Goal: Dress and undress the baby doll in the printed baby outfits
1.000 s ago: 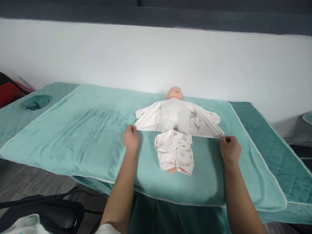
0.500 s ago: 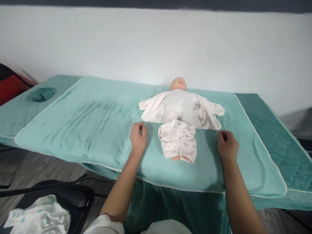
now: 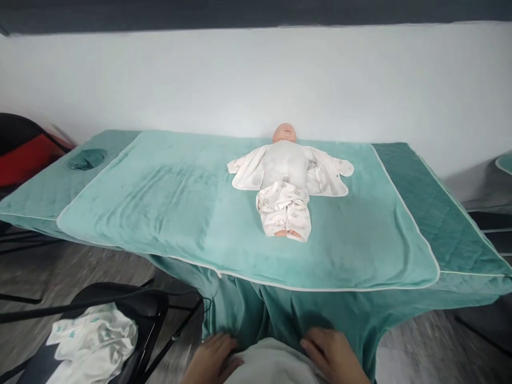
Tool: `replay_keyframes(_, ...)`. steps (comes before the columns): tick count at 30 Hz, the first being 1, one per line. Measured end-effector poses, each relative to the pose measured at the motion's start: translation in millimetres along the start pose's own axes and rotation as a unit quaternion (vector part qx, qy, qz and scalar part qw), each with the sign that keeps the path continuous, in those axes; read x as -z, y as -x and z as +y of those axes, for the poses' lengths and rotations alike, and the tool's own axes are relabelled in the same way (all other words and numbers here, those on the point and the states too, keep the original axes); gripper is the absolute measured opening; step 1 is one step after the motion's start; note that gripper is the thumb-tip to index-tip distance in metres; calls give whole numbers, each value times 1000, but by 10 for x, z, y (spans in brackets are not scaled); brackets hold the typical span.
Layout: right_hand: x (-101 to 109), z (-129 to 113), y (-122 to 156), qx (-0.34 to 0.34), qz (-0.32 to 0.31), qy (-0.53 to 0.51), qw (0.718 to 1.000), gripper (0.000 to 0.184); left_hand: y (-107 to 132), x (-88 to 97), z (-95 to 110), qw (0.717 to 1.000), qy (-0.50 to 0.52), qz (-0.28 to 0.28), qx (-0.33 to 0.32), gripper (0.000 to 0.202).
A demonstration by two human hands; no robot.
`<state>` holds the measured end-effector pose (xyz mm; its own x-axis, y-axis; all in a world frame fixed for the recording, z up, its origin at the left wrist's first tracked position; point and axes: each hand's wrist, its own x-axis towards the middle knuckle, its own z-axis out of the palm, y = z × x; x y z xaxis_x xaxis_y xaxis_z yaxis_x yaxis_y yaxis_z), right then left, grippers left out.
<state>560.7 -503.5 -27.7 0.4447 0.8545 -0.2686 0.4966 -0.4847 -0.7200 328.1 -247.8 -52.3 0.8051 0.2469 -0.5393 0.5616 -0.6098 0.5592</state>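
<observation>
A baby doll lies on its back on the green cover, its head toward the wall. Its white jacket is spread wide on both sides, the sleeves reaching outward, and the pale torso shows. White printed pants cover its legs, with the feet peeking out at the cuffs. Low in the view, by the white clothing on my lap, are my left hand and my right hand. Both are off the bed's top and hold nothing visible. Their fingers are loosely bent, the thumbs apart from them.
A green cover with white piping lies over the massage bed, which has a face hole at its left end. A black chair at lower left carries a crumpled white cloth. The white wall stands behind.
Both hands have drawn back from beside the doll, down toward my lap. The doll and its clothes lie as before; the view has shifted and shows the bed a little farther off.
</observation>
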Motion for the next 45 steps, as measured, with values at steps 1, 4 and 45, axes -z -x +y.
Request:
replay_keyframes(1, -47, -36, 68, 3, -45, 25, 999, 41, 14, 42, 28, 999, 5, -22, 25, 32)
replay_keyframes(4, -118, -84, 188, -19, -117, 29, 993, 28, 43, 246, 175, 992, 52, -86, 76, 45)
replay_keyframes(45, 598, 76, 10, -51, 423, 133, 895, 26, 263, 1546, 984, 920, 303, -249, -18, 33)
